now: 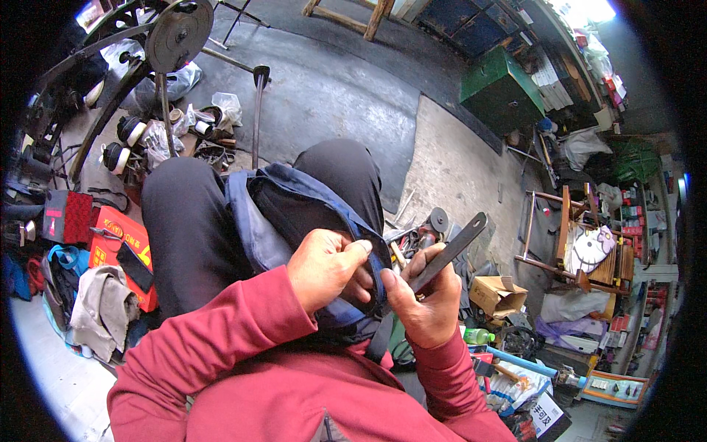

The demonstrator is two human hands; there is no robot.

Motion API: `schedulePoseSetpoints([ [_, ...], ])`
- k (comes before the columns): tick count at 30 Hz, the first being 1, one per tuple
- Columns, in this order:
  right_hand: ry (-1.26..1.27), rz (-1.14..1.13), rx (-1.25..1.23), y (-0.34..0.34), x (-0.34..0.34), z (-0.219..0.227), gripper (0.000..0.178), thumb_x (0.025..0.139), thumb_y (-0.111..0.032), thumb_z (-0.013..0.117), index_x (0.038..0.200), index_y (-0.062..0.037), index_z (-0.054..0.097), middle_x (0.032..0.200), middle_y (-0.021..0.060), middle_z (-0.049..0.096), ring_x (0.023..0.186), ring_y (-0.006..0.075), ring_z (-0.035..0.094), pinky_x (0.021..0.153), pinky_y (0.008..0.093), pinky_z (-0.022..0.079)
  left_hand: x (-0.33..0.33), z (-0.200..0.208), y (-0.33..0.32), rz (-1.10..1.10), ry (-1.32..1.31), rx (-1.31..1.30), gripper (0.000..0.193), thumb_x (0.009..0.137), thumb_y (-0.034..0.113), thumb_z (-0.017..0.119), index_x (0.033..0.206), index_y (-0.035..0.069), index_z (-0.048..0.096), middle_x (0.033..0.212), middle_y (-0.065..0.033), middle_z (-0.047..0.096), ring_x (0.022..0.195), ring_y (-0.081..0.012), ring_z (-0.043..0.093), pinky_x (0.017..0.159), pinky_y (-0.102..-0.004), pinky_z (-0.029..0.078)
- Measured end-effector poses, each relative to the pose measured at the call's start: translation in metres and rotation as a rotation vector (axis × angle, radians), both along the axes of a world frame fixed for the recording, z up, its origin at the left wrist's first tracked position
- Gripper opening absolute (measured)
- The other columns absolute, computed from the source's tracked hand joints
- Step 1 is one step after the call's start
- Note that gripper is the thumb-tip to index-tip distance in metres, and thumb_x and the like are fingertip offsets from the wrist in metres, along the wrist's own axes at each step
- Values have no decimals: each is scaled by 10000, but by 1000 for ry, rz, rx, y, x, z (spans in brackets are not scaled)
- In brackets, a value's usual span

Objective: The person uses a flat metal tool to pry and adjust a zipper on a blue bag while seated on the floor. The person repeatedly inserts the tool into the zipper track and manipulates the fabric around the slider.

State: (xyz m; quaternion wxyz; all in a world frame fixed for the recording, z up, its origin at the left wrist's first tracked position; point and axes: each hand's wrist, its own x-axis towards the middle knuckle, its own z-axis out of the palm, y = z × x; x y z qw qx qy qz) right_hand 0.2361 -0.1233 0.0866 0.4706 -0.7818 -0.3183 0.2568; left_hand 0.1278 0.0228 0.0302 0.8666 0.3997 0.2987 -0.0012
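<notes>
Across my lap lies a navy blue cloth item [254, 228], its edge bowed into an open loop; it looks like a bag. My left hand [324, 269] is closed, thumb against curled fingers, pinching the cloth's edge near my right knee. In my right hand [427, 302] is a flat dark metal bar [453, 249] with a small hole near its upper end. Thumb and fingers wrap round the bar, which slants up and to the right. Its lower end is hidden behind the hand. The two hands are close together but apart.
A black iron machine with a round wheel [179, 35] stands at the far left, with bagged parts beneath. Clothes [103, 309] and a red box [110, 236] lie left. To the right are a small grinder [431, 227], a cardboard box [498, 296], a green metal box [502, 90] and a wooden chair [563, 243].
</notes>
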Motion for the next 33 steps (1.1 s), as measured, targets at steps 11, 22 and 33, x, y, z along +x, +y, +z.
schedulePoseSetpoints([
  [11, 349, -105, 278, -3, -2, -10, 300, 911, -65, 772, 1037, -60, 500, 848, 43, 633, 759, 112, 630, 682, 265, 507, -14, 32, 34, -695, -148, 680, 421, 967, 363, 708, 993, -55, 740, 828, -111, 743, 768, -112, 640, 719, -339, 537],
  [22, 428, -135, 291, -20, 14, -19, 209, 1036, -250, 580, 1045, -58, 497, 740, 101, 636, 655, 159, 585, 626, 282, 472, -6, 36, 30, -697, -21, 526, 430, 991, 333, 680, 785, -44, 704, 692, -18, 654, 663, -73, 558, 605, -301, 474],
  [33, 481, -305, 563, -31, 55, 5, 212, 989, -198, 528, 1134, -70, 441, 793, 136, 581, 576, 173, 558, 497, 277, 499, 43, 38, 7, -265, -90, 135, 312, 1000, 255, 655, 888, -16, 759, 824, -68, 747, 701, -107, 657, 677, -274, 525],
])
